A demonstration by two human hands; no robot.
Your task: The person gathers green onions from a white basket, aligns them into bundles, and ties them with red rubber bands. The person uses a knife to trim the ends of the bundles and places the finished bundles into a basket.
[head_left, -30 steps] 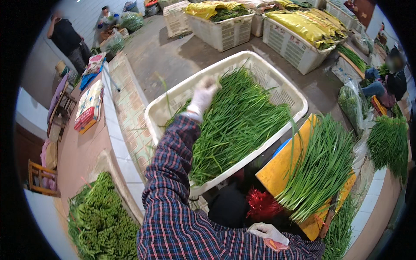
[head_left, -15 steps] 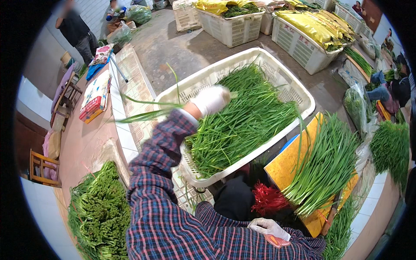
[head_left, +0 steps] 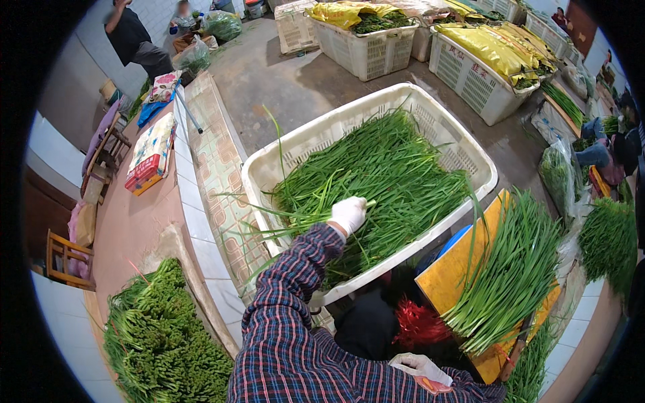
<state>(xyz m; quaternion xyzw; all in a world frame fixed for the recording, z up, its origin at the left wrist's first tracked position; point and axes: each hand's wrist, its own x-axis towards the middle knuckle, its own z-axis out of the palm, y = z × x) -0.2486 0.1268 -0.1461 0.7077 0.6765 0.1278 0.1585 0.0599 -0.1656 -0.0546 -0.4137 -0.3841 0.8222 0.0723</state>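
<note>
My left hand (head_left: 349, 214), in a white glove, is closed on a few garlic chives over the large white plastic crate (head_left: 470, 149). Pale stem ends poke out past its fingers and long leaves trail to the left. Under it, a loose heap of green garlic chives (head_left: 403, 171) fills much of the crate. Low in the picture, my right hand (head_left: 418, 367), also gloved, lies curled near my plaid sleeve; anything inside its fingers is hidden. Beside it, more chives (head_left: 507, 275) lie on a tilted yellow board (head_left: 433, 275).
Red ties (head_left: 418, 322) hang beside the board. Bundled chives (head_left: 164, 336) are stacked at lower left. White crates with yellow covers (head_left: 480, 57) stand at the back. A box (head_left: 151, 154) sits on the left ledge. Other people (head_left: 134, 43) are at far left and right.
My left hand has come down and slightly right into the crate with the chives, which swung out to the left before. My right hand stays low, nearly unmoved.
</note>
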